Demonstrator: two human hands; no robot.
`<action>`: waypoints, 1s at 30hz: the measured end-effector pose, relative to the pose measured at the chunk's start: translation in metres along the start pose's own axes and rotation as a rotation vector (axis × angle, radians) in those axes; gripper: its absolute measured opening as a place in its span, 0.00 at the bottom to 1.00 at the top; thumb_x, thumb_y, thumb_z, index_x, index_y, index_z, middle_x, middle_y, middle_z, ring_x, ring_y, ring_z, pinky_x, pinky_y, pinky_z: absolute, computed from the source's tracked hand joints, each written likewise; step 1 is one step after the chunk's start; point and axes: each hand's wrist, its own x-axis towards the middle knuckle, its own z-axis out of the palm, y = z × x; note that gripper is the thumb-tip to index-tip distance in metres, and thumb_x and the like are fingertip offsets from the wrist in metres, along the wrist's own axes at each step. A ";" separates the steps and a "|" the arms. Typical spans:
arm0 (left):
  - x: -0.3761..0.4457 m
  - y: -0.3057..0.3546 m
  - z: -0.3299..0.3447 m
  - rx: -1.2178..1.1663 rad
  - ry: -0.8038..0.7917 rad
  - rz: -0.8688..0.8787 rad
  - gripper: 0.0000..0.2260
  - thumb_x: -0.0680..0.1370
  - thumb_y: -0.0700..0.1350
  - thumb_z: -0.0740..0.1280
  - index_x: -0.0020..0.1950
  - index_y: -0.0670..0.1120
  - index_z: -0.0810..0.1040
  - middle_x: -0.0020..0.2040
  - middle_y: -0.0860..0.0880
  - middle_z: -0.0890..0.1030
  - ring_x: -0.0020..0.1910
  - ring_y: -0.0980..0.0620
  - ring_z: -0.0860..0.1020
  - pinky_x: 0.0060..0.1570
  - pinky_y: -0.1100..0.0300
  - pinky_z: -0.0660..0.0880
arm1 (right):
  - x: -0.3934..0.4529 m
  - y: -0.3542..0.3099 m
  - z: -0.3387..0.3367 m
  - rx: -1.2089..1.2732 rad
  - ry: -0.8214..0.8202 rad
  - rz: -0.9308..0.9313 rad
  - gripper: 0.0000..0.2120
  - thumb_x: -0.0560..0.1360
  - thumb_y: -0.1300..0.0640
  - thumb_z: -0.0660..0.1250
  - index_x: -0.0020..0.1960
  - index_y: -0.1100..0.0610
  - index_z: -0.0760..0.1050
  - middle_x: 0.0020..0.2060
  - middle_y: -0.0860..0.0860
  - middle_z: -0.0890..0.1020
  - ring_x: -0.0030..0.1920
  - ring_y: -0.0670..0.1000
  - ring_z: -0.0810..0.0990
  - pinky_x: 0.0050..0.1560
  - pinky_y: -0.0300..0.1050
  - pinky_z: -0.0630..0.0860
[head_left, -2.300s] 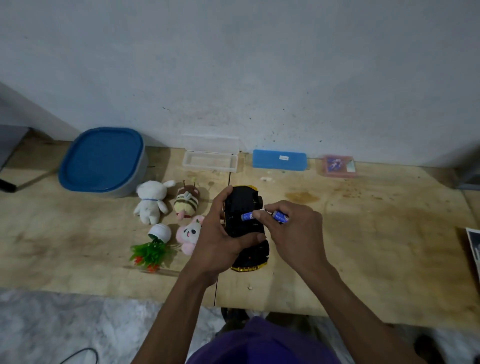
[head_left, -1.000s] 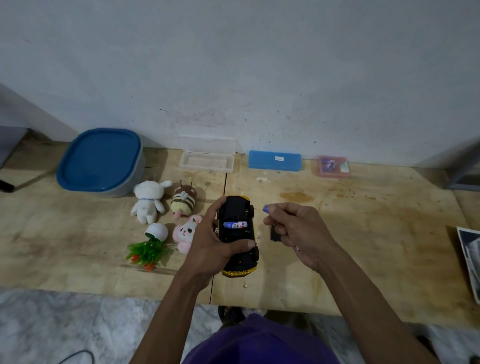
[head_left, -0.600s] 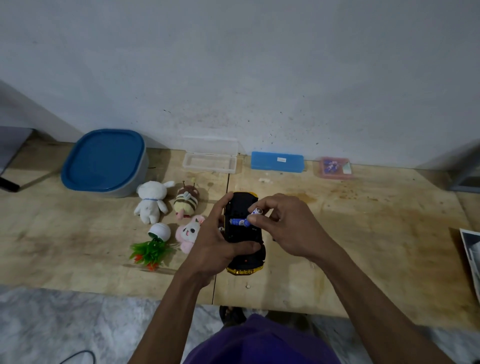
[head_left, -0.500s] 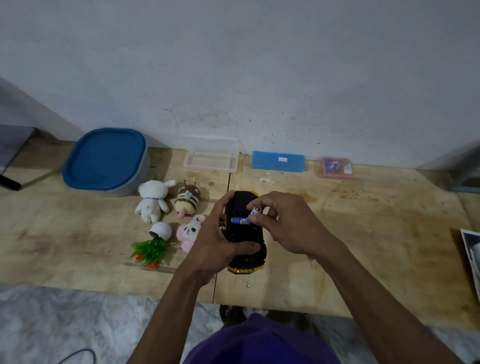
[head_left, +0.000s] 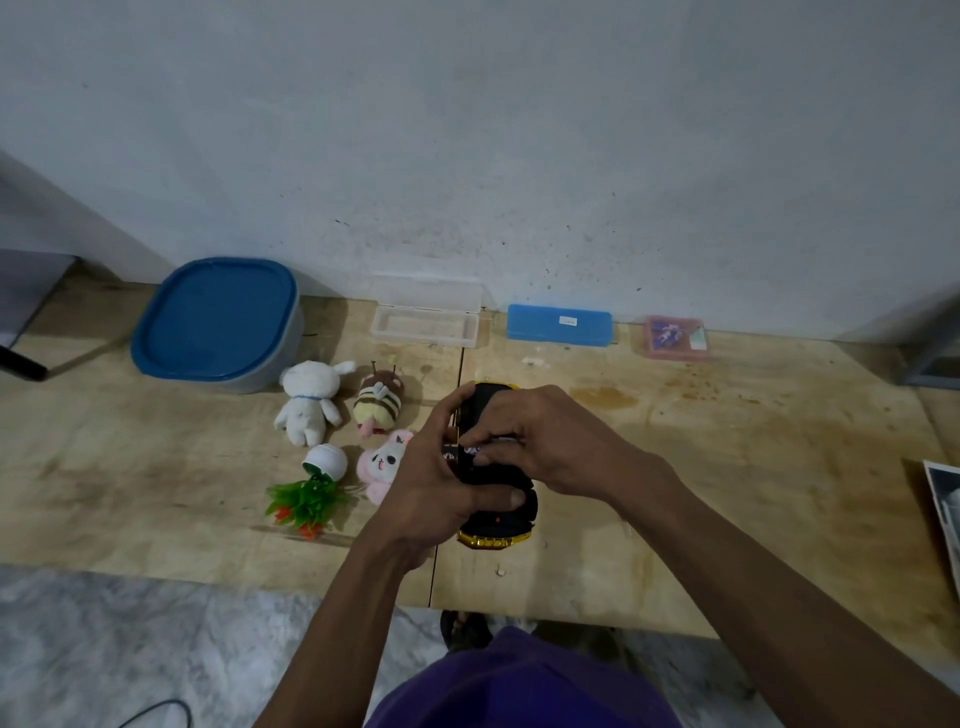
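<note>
**Battery at the bay of an upturned toy car, both hands on it**

toy car (head_left: 506, 522): black underside up, gold bumper toward the person, over the middle of the table (head_left: 727, 467), right at the seam between the two boards. can't tell if it rests on the wood or is held just above it

battery (head_left: 474, 450): blue, lying crosswise at the open bay in the underside, mostly covered by fingers

left hand (head_left: 436, 493): wrapped round the car from its left side, thumb across the underside, fingers curled over the far edge, firm grasp

right hand (head_left: 550, 441): comes over the top, fingers bent, tips pinching and pressing the battery

just left of the car: pink plush (head_left: 382, 462), bee plush (head_left: 378, 402), white plush (head_left: 309, 400), and a small white pot with a plastic plant (head_left: 311, 488) tipped on its side

along the wall, left to right: blue-lidded tub (head_left: 218, 317), clear case (head_left: 426, 319) with its lid open, blue case (head_left: 560, 323), pink case (head_left: 674, 338), all well apart from the hands

a printed sheet (head_left: 945, 499) shows at the far right edge of the table
</note>
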 end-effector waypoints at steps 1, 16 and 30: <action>0.000 0.000 0.000 0.000 0.000 0.000 0.49 0.62 0.22 0.78 0.75 0.54 0.67 0.59 0.50 0.81 0.51 0.48 0.86 0.48 0.51 0.83 | 0.001 0.001 -0.001 -0.001 0.001 -0.011 0.09 0.74 0.58 0.73 0.54 0.54 0.86 0.46 0.49 0.85 0.44 0.49 0.82 0.45 0.47 0.79; 0.011 -0.005 -0.011 0.027 0.077 -0.030 0.49 0.58 0.29 0.82 0.72 0.59 0.70 0.54 0.50 0.83 0.50 0.48 0.85 0.49 0.47 0.84 | -0.002 0.000 0.008 0.207 0.357 0.419 0.11 0.78 0.49 0.69 0.44 0.56 0.84 0.36 0.46 0.82 0.35 0.43 0.79 0.37 0.37 0.74; 0.008 -0.020 -0.019 -0.007 0.119 -0.104 0.48 0.62 0.25 0.79 0.74 0.56 0.68 0.58 0.50 0.80 0.45 0.55 0.85 0.43 0.55 0.83 | -0.026 0.020 0.018 1.536 0.525 1.033 0.14 0.80 0.73 0.60 0.64 0.68 0.72 0.57 0.66 0.81 0.49 0.57 0.85 0.48 0.45 0.81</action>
